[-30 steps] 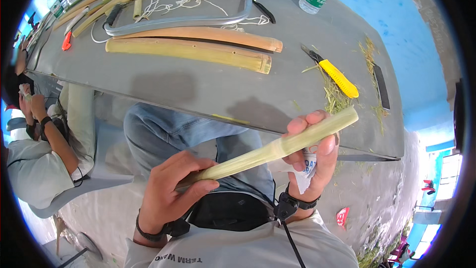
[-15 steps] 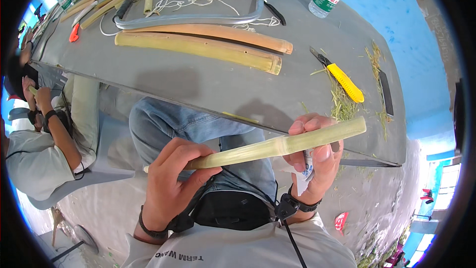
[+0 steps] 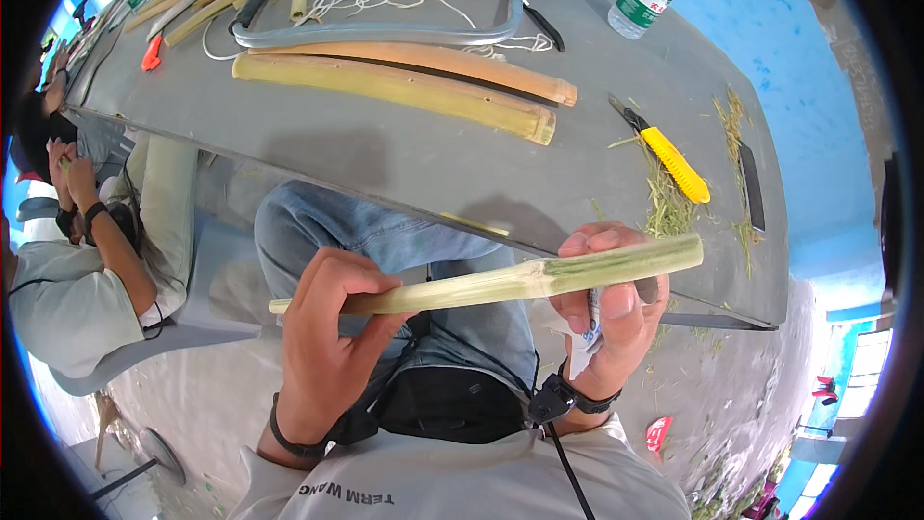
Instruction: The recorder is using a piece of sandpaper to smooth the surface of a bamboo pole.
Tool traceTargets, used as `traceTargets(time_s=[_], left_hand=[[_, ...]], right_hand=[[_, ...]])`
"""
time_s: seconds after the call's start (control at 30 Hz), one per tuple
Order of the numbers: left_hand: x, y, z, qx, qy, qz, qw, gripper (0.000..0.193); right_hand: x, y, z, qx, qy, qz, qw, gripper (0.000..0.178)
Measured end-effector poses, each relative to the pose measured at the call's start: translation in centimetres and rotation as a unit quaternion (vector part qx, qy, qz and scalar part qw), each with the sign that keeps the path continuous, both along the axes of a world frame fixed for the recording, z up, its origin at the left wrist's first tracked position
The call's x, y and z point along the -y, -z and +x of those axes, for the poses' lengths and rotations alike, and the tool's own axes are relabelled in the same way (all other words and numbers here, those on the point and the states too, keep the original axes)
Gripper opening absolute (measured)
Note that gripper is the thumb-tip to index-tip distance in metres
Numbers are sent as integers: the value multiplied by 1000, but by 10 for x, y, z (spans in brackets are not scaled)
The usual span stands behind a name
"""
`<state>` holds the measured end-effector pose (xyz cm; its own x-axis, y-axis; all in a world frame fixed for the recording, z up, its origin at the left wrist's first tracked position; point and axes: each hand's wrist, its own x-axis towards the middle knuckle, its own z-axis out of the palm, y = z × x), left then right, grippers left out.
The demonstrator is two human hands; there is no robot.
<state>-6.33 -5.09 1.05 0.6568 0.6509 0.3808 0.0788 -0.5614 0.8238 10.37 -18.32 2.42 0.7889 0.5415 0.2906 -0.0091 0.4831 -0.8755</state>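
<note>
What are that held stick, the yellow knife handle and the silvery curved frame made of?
Stick: likely bamboo, pale green and fairly smooth, with a ringed node. Knife handle: probably moulded plastic, evenly yellow with ridged edges. Curved frame: apparently metal tubing, silvery grey with glossy highlights.

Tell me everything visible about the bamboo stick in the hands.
The bamboo stick is long and slim, cream to pale green, with a raised joint right of its middle. Its streaky surface looks scraped, greener toward the right end. It is held up near the grey table, almost level, right end slightly higher. The left hand grips it near its left end, which sticks out beyond; the right hand holds it just past the joint.
</note>
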Motion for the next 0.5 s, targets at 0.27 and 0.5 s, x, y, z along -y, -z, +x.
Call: traceTargets(time_s=[0.27,0.5], left_hand=[[-3,-7,2,-21,29,1,999,29],[-9,-5,-6,-34,57,-38,997,24]], right_hand=[[-1,0,5,-9,22,5,1000,48],[1,-5,19,-43,50,6,998,46]])
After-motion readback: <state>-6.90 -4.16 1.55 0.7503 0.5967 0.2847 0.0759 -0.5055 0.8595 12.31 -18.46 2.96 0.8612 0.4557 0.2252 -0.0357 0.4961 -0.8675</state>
